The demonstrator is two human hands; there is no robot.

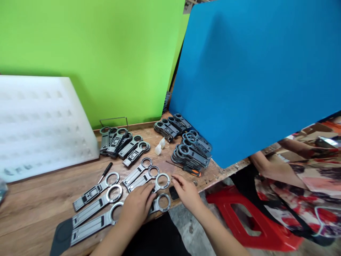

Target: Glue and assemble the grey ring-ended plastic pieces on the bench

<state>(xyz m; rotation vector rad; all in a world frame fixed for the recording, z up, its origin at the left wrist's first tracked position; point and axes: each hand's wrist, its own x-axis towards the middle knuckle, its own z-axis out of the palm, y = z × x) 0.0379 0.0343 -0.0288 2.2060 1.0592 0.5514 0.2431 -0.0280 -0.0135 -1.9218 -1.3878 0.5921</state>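
Note:
My left hand [137,203] lies over the body of a grey flat part with a ring end [168,182], its thumb and fingers closed on it. Much of that body is hidden beneath the hand. Just right of the ring is my right hand [186,192], thumb and forefinger close together; whatever they pinch is too small to make out. A second ring-ended part [167,209] sits nearer the table edge, partly under my left hand. Beyond my left hand lie two similar parts [133,174], side by side. A small black object [174,193] shows below my right fingers.
More ring-ended parts [87,212] lie left, near a black screwdriver [107,170]. Stacks of them [195,153] stand at the back, beside an orange-black screwdriver [192,171] and small white bottles [158,149]. A blue board [253,78] rises right. Another person sits beyond a red stool [226,202].

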